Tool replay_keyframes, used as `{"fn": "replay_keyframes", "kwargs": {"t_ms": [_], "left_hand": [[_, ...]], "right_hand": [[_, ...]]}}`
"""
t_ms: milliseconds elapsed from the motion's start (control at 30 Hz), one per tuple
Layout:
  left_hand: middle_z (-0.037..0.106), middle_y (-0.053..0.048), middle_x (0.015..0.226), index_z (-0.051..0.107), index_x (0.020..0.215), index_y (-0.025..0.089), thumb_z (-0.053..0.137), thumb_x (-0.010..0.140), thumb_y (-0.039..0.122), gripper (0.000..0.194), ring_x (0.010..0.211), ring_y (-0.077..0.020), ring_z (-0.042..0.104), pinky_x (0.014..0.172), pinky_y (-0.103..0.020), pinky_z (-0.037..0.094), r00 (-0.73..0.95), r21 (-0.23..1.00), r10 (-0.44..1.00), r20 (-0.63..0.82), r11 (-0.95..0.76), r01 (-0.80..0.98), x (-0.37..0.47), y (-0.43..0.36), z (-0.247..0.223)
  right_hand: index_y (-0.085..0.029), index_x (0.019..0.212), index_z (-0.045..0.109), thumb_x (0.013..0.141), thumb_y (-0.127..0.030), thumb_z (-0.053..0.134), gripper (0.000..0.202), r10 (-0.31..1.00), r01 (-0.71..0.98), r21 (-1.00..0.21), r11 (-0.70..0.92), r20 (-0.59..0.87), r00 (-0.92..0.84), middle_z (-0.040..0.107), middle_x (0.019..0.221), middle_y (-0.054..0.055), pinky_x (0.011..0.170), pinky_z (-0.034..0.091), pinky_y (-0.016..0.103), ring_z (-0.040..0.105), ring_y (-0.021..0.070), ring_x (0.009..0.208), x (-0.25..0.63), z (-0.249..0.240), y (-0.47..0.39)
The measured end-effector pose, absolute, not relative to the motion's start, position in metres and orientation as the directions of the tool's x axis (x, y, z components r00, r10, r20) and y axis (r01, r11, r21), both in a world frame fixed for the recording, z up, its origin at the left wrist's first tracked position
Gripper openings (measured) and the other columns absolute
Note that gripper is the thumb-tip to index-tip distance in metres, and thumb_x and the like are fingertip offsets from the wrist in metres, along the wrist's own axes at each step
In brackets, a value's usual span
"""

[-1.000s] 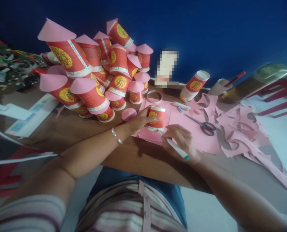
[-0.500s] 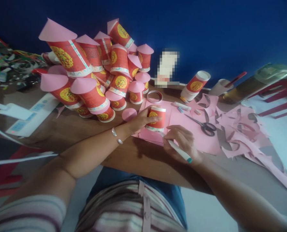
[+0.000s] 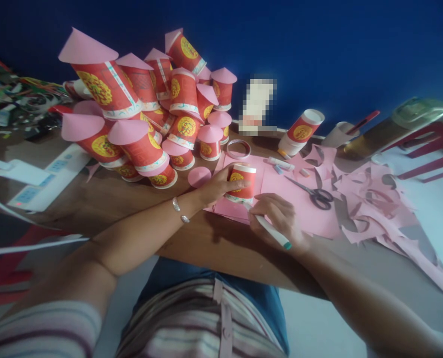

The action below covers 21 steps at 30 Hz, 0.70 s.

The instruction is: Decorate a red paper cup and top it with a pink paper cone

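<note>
Looks like the band-drawing step tbh: left hand (image 3: pixel 214 189) has its fingers wrapped round the red cup (image 3: pixel 247 193) over the pink paper (image 3: pixel 232 211), right hand's (image 3: pixel 281 219) grip the marker (image 3: pixel 272 232), so another stroke needs a steady cup.

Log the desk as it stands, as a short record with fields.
Left hand: holds a red paper cup
Right hand: holds a white marker, green at its back end
Marker tip: by the cup's lower edge; contact unclear
Right: scissors on pink paper; pink offcuts beyond
Left: piled red cups with pink cone tops; power strip
</note>
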<state>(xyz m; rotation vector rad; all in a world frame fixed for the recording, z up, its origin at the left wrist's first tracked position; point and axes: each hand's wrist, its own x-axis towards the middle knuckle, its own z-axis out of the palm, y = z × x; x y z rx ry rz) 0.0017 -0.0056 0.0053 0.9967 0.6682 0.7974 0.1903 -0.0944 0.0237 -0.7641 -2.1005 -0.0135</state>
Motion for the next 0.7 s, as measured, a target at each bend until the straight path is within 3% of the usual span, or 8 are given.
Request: {"fn": "replay_keyframes", "kwargs": {"t_ms": [400,700], "left_hand": [[0.071,-0.008,0.115,0.065,0.128,0.019,0.095,0.069,0.037,0.069,0.096,-0.0186,0.066,0.083,-0.031,0.055,0.542,0.930,0.834,-0.100,0.272,-0.247,0.0013,-0.0051,0.0040],[0.070,-0.010,0.123,0.064,0.129,0.019,0.094,0.070,0.039,0.069,0.105,-0.0215,0.066,0.087,-0.033,0.054,0.549,0.938,0.831,-0.088,0.255,-0.236,0.0002,-0.0054,0.0033]], "right_hand": [[-0.025,0.096,0.059,0.091,-0.007,0.064,0.020,0.525,0.538,-0.261,0.801,0.739,-0.423,0.069,0.075,-0.002,0.073,0.064,0.034,0.073,0.0187,0.074,0.1884,0.0234,-0.0939],[-0.025,0.100,0.059,0.088,-0.006,0.065,0.024,0.487,0.438,-0.294,0.849,0.756,-0.437,0.068,0.074,-0.004,0.080,0.068,0.041,0.069,0.0171,0.064,0.1946,0.0213,-0.0942]]}}
